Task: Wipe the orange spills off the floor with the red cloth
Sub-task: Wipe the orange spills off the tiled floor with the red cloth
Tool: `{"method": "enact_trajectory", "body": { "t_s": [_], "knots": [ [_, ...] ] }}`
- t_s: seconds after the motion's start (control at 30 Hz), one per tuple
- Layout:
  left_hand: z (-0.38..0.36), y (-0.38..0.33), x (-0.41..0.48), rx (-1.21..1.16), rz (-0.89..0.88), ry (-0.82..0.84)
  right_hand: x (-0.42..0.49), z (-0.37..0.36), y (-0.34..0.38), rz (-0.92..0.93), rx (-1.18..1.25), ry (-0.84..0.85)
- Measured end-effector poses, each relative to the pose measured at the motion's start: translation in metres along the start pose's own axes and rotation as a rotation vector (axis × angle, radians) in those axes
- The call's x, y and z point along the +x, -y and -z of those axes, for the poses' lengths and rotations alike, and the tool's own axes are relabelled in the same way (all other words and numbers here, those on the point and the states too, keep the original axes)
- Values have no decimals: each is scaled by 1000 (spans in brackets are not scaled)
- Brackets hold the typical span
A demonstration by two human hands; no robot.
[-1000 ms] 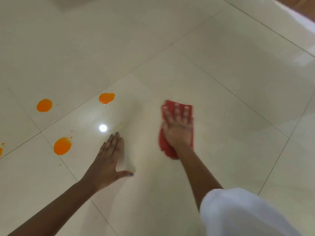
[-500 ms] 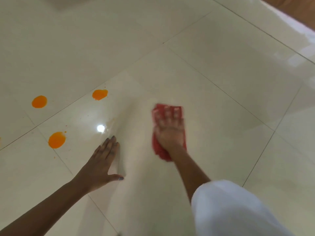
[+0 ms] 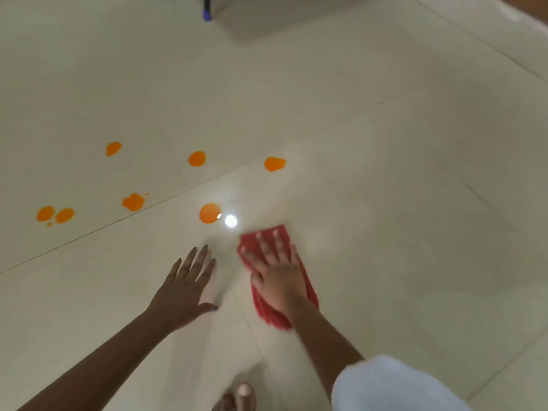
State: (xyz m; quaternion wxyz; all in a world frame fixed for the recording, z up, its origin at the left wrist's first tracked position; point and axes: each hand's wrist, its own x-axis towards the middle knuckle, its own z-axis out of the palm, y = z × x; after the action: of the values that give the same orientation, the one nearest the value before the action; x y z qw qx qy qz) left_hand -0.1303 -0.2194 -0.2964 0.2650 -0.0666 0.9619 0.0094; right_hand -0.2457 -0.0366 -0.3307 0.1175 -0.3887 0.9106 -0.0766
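Observation:
My right hand (image 3: 277, 274) lies flat with spread fingers on the red cloth (image 3: 308, 287), pressing it to the pale tiled floor. My left hand (image 3: 185, 287) rests flat on the tiles just left of the cloth, fingers apart and holding nothing. The nearest orange spill (image 3: 209, 213) sits a short way ahead and left of the cloth, beside a bright light reflection. More orange spills lie farther off: one at the back right (image 3: 274, 163), one in the middle (image 3: 197, 158), one at the back left (image 3: 113, 148), a blotch (image 3: 133, 202) and a pair (image 3: 55, 215) at far left.
A dark pole with a blue tip (image 3: 207, 8) stands at the top, next to a shadowed block. My toes (image 3: 237, 397) show at the bottom edge and a white sleeve (image 3: 391, 384) at the lower right. Glossy tiles stretch away on all sides.
The view has swung left and up, bringing several more orange spills into sight. My right hand has slid the cloth leftward, closer to the nearest spill. My left hand stays planted.

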Motion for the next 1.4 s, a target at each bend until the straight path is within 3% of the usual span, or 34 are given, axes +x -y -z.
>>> {"method": "enact_trajectory", "body": {
  "t_s": [0.07, 0.17, 0.23, 0.3, 0.4, 0.5, 0.6, 0.7, 0.77, 0.83, 0.9, 0.97, 1.1, 1.2, 1.3, 1.4],
  "knots": [
    [-6, 9, -9, -59, 55, 7, -12, 1, -1, 112, 11, -26],
    [-15, 25, -20, -98, 69, 23, 24, 11, -45, -95, -30, -117],
    [-22, 36, -18, -157, 83, 13, 70, 20, -64, -243, -49, -71],
    [-23, 41, -13, -174, 85, 9, 102, 22, -57, -265, -46, -43],
    [-26, 50, -10, -188, 96, 31, 101, 9, -16, -81, -42, 20],
    [-26, 57, -6, -219, 112, 17, 51, 1, -8, 111, -79, -19],
    [-23, 75, -1, -287, 174, -28, 65, 6, -31, -68, -85, -59],
    [-27, 96, 2, -310, 219, -52, 135, 14, -17, -282, -59, -38],
    [-33, 102, 1, -328, 204, -56, 172, 9, 23, -226, -42, -15],
    [-36, 101, 1, -365, 197, -69, 170, -2, 67, -40, -40, 5],
    [-36, 99, -2, -389, 205, -80, 134, -12, 90, 157, -55, 27],
    [-39, 100, -8, -383, 219, -101, 90, -15, 74, 213, -68, -2],
    [-50, 103, -24, -394, 216, -111, 107, 6, 7, -12, -153, -9],
    [-55, 100, -35, -352, 182, -96, 166, 10, 34, -160, -98, 23],
    [-59, 98, -47, -363, 238, -77, 144, -11, 104, 92, -91, 44],
    [-62, 94, -62, -401, 295, -72, 54, -29, 116, 386, -121, 52]
  ]
}}
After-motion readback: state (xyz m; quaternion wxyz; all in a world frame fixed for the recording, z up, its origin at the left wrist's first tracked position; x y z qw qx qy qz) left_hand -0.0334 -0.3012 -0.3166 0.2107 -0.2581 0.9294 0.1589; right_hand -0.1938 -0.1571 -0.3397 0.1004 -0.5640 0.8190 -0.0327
